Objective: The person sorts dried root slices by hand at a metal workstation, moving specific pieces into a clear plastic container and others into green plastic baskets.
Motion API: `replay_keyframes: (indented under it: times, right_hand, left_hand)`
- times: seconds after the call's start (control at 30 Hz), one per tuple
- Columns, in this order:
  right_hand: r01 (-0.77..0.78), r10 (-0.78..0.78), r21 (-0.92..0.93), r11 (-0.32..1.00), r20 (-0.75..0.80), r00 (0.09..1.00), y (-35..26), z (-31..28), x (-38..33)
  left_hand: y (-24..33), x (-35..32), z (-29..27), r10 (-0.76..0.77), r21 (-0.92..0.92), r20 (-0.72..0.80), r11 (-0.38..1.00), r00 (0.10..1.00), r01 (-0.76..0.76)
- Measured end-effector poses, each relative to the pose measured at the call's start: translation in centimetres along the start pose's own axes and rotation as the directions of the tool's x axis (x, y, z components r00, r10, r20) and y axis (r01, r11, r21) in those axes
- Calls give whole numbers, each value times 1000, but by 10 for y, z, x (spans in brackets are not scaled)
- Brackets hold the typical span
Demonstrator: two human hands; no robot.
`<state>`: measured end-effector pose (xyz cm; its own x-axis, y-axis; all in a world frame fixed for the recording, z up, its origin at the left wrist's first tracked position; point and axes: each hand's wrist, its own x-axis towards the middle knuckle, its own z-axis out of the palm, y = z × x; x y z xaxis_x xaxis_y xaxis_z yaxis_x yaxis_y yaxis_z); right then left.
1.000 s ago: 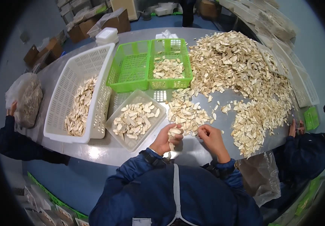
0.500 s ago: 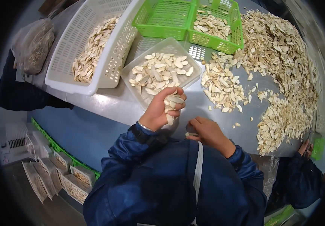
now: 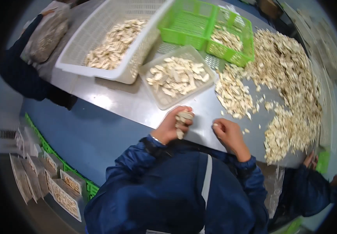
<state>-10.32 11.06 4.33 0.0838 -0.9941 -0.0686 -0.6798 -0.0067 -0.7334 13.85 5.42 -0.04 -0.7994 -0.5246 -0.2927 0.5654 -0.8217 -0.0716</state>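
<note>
My left hand (image 3: 169, 126) is closed around a small stack of pale dried slices (image 3: 182, 124), held just over the table's near edge. To its right, my right hand (image 3: 231, 135) has its fingers curled together in a pinch, with a bit of a pale slice (image 3: 215, 124) showing at the fingertips. Beyond my left hand lies a shallow translucent tray (image 3: 160, 102) with a loose layer of similar slices (image 3: 176, 76). A small heap of slices (image 3: 234, 93) rests on the metal table, past my right hand.
A white perforated basket (image 3: 127, 76) partly filled with slices stands at left. Green baskets (image 3: 182, 39) sit at the back, one holding slices. A large slice pile (image 3: 289, 74) covers the right side. Other people's sleeves (image 3: 24, 74) and a bulging clear bag (image 3: 49, 33) are nearby.
The view has shifted, so the table things sit differently in it. My right hand has moved right, away from my left hand, which still grips its slices and is now clear of the tray.
</note>
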Motion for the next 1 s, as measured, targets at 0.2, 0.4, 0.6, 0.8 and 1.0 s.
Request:
replay_keyframes:
  times: [0.2, 0.4, 0.6, 0.8, 1.0]
  right_hand:
    - [8, -12, 190, 982, 18, 1000, -44, -17, 25]
    - [105, -126, 318, 942, 43, 991, -85, -15, 42]
    - [21, -55, 392, 920, 75, 996, -43, -18, 55]
    - [-130, 131, 462, 877, 29, 991, -4, -29, 42]
    - [-196, 228, 479, 856, -9, 974, 13, -39, 27]
  left_hand:
    - [-11, 28, 0, -57, 164, -31, 984, 998, 61]
    - [-29, 62, 11, -15, 210, -35, 977, 999, 22]
    - [-16, 57, 18, -54, 63, -57, 996, 997, 57]
    - [1, 73, 31, -58, 40, -89, 997, 994, 62]
    - [18, 79, 53, 2, 165, -31, 986, 1000, 3]
